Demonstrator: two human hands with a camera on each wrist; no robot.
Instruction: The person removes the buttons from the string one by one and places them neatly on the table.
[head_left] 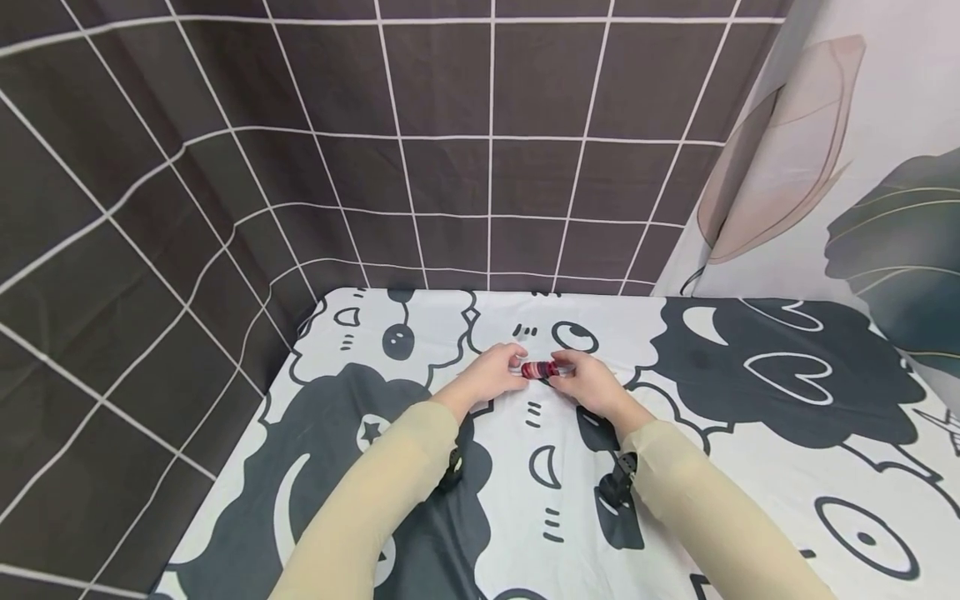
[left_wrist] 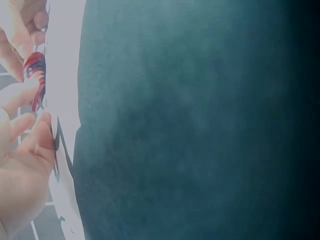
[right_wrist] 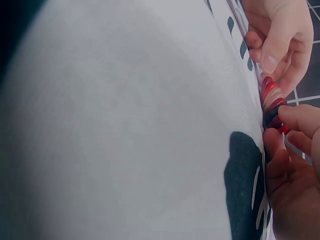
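A small roll-shaped bundle (head_left: 538, 370) with slanted red, pink and dark bands lies crosswise between the two hands, just above the patterned cloth. Its ends look clear in the head view. My left hand (head_left: 495, 372) pinches its left end with thumb and fingers. At the other end my right hand (head_left: 587, 383) grips it the same way. The right wrist view shows the bands (right_wrist: 272, 102) closely, with the right hand (right_wrist: 295, 170) below and the left hand (right_wrist: 285, 40) above. In the left wrist view the bundle (left_wrist: 35, 70) is partly covered by fingers.
A white cloth (head_left: 517, 467) with dark cartoon shapes covers the surface. Behind and to the left hangs a dark curtain (head_left: 442, 175) with a white grid. A leaf-patterned curtain (head_left: 795, 158) hangs at the right. Black devices (head_left: 617, 483) sit at both wrists.
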